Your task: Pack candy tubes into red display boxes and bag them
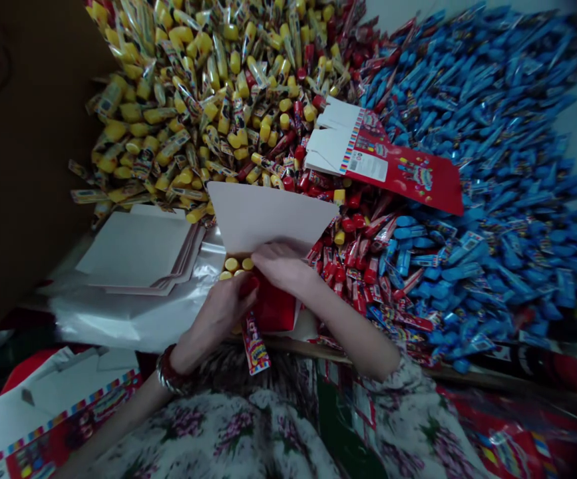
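Candy carton held open between both hands, just above the desk edge.

Left hand curls its fingers, pinching a red-capped candy stick at the carton's mouth, among yellow caps. Right hand lies on the white flap, fingers pressed together. Flat white carton blanks sit stacked on plastic sheeting; a yellow candy heap, red candy heap and blue candy heap spread beyond.

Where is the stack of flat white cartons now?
In the head view, the stack of flat white cartons lies left of the hands, on a shiny plastic sheet, just below the yellow-wrapped candies.
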`<state>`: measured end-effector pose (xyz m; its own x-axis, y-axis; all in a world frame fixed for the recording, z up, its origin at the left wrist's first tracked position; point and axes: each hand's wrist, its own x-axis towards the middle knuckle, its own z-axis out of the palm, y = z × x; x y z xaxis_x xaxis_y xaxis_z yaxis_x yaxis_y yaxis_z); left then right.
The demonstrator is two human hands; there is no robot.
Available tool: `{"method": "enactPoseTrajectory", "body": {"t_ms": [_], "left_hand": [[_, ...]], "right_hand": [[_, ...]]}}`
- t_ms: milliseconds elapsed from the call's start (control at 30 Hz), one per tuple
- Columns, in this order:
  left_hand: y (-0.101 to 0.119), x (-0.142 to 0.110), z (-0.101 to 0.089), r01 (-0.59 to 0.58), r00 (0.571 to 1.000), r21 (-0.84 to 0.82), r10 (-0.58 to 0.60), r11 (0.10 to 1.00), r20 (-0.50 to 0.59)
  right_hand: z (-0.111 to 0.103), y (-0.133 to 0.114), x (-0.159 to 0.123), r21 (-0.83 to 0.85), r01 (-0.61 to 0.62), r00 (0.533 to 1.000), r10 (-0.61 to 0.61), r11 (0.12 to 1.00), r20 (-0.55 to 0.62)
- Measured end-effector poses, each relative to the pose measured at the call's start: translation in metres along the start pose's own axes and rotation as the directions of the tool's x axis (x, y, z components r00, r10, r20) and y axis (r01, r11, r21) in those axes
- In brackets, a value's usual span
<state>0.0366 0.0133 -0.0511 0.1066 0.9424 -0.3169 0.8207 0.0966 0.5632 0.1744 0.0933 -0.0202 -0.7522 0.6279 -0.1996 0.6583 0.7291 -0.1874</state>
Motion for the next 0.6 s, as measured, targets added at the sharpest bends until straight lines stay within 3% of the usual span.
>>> {"method": "enactPoseTrajectory", "body": {"t_ms": [300, 600], "left_hand": [[0.001, -0.001, -0.001, 0.0, 1.0, 0.032, 0.0, 0.999, -0.026], [-0.001, 0.0, 0.001, 0.003, 0.999, 0.086, 0.001, 0.996, -0.047]], "right_hand": [[0.031, 0.02, -0.015, 0.108, -0.063, 0.993, 0.073, 0.992, -0.092], [0.024, 0.0, -0.03, 0.0, -0.249, 0.969, 0.249, 0.969, -0.005]]}}
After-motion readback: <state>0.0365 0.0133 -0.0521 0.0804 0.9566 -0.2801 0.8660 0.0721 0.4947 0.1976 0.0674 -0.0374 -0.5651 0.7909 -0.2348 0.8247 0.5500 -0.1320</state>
